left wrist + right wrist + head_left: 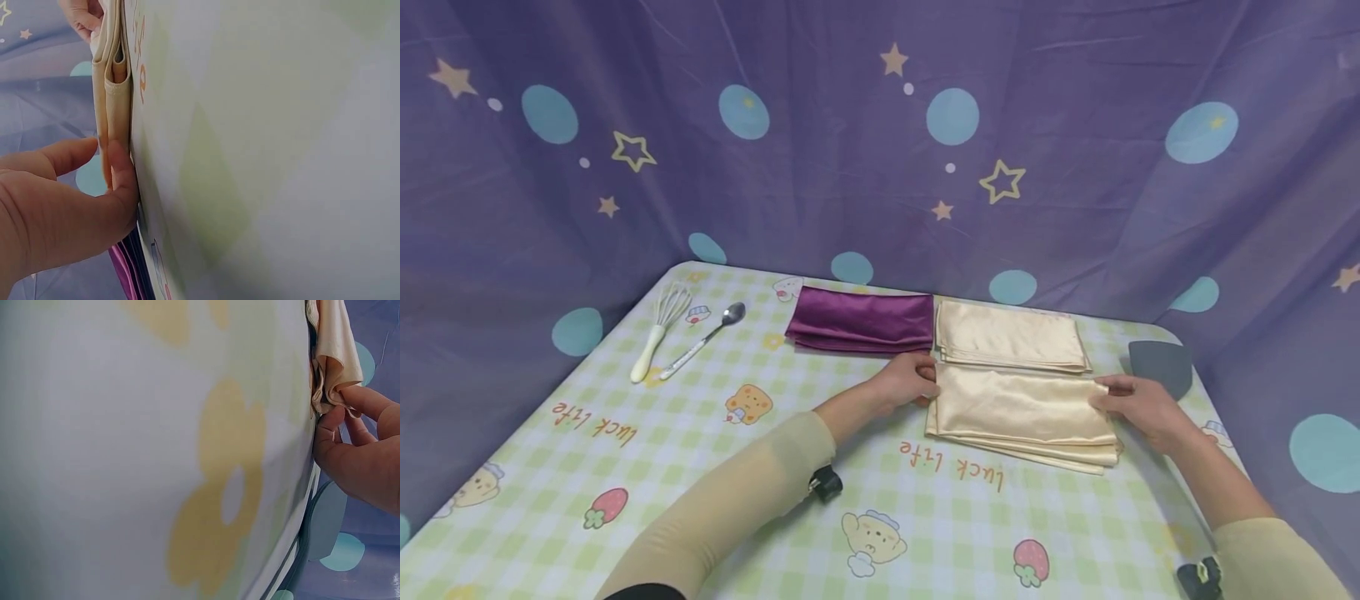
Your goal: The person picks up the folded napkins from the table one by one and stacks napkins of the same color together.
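Observation:
A folded cream satin cloth point(1026, 408) lies in front of me, its layers fanned a little at the near edge. At its left edge my left hand point(904, 382) has thumb and a finger around the folds; the left wrist view shows this hand point(69, 200) close over the table. The right hand point(1142, 408) pinches the cloth's right edge, thumb under and finger on top, as the right wrist view shows at the cloth's folded corner point(337, 369). Just behind lies a second folded cream cloth point(1011, 336), with a folded purple satin cloth point(861, 321) to its left.
A whisk point(658, 333) and a metal spoon point(703, 340) lie at the far left of the checked tablecloth point(760, 533). Beyond the right hand is a dark grey flat piece point(1161, 367) near the table's right edge. A purple curtain point(850, 150) hangs behind.

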{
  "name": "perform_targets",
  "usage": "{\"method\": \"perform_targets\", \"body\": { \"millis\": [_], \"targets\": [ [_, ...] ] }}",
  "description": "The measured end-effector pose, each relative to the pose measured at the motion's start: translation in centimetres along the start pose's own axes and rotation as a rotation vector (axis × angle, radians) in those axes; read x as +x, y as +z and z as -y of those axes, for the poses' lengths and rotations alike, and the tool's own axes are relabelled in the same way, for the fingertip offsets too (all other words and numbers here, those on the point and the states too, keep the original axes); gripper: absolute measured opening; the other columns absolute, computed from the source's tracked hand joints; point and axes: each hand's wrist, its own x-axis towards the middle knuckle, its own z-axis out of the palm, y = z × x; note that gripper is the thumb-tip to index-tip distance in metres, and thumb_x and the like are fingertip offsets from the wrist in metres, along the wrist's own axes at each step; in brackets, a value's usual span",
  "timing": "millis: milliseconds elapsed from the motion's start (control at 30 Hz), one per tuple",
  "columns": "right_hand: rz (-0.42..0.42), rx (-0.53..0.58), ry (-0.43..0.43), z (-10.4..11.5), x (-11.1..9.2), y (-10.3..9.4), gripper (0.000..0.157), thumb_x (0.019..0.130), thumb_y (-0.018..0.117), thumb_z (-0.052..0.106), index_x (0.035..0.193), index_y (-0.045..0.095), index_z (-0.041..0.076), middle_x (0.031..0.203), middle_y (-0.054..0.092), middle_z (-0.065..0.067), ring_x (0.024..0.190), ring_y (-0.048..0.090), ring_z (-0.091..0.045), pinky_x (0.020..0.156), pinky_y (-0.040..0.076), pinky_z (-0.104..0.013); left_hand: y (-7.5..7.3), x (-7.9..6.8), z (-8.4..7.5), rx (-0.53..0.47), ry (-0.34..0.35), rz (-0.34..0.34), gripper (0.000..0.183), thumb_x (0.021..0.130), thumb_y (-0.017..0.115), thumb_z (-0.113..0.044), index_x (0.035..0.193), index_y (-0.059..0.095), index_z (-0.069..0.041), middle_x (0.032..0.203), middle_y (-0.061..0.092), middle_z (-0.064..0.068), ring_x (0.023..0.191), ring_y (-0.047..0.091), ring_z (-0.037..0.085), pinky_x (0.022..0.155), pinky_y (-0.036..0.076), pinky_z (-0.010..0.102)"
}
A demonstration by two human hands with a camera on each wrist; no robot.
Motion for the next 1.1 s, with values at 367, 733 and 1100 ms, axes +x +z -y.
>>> {"method": "perform_targets", "body": {
  "millis": [367,733,1100],
  "targets": [
    [0.025,0.023,-0.006,-0.04,-0.19,0.02,0.062,0.1,0.067,0.025,0.143,0.043,-0.014,0.133,0.053,-0.036,0.098,0.06,-0.009,0.08,0.052,-0.02,0.53,-0.31,0.13,-0.036,0.048,-0.06,0.044,0.088,0.071,0.006,0.13,0.059,0.0,0.111,0.061,0.014,0.083,0.061,0.019,0.071,0.059,0.033],
    [0.04,-0.019,-0.005,0.04,-0.37,0.14,0.066,0.101,0.064,0.029,0.142,0.042,-0.018,0.143,0.044,-0.037,0.134,0.039,-0.049,0.088,0.043,-0.018,0.59,-0.43,0.1,-0.037,0.037,-0.091,0.036,0.088,0.073,0.004,0.123,0.068,-0.001,0.1,0.063,0.008,0.079,0.061,0.015,0.071,0.058,0.034],
    [0.056,-0.011,-0.005,-0.15,-0.28,0.11,0.067,0.102,0.063,0.033,0.145,0.042,-0.014,0.14,0.05,-0.033,0.13,0.045,-0.047,0.092,0.048,-0.025,0.6,-0.53,0.13,-0.059,-0.013,-0.041,0.042,0.086,0.077,0.002,0.126,0.064,-0.002,0.097,0.059,0.007,0.078,0.056,0.016,0.073,0.056,0.033]
  ]
}}
